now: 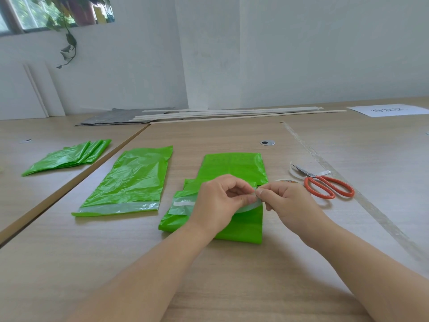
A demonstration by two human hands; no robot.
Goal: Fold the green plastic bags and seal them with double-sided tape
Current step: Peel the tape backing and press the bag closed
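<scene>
Left hand (pixel 220 201): curled fingers, thumb and forefinger pinching the tape strip (pixel 249 206) just above the folded bag.
Right hand (pixel 290 203): fingertips nipping the same strip at its near end, meeting the left hand's fingertips.
Tape strip: thin, pale, matte ribbon; it bows in a curve below the left hand's fingers.
Folded bag (pixel 232 168): glossy green plastic film, creased into a long rectangle with stepped layers at its left edge; it lies at mid-table under both hands and carries a short white tape piece (pixel 184 203).
Flat bag (pixel 132 182): green, crinkled, shiny; a translucent band runs across its near end. It lies just left of the folded bag.
Bag stack (pixel 69 159): green sheets fanned in overlapping pleats, far left, beyond the table seam.
Tape roll (pixel 286 181): small ring, mostly hidden behind the right hand.
Scissors (pixel 325 182): steel blades, orange loop handles, right of the hands.
Table (pixel 232 287): pale wood-grain laminate.
Slats (pixel 227 113): long thin light strips along the far edge.
Paper sheet (pixel 387 110): white, written on, far right.
</scene>
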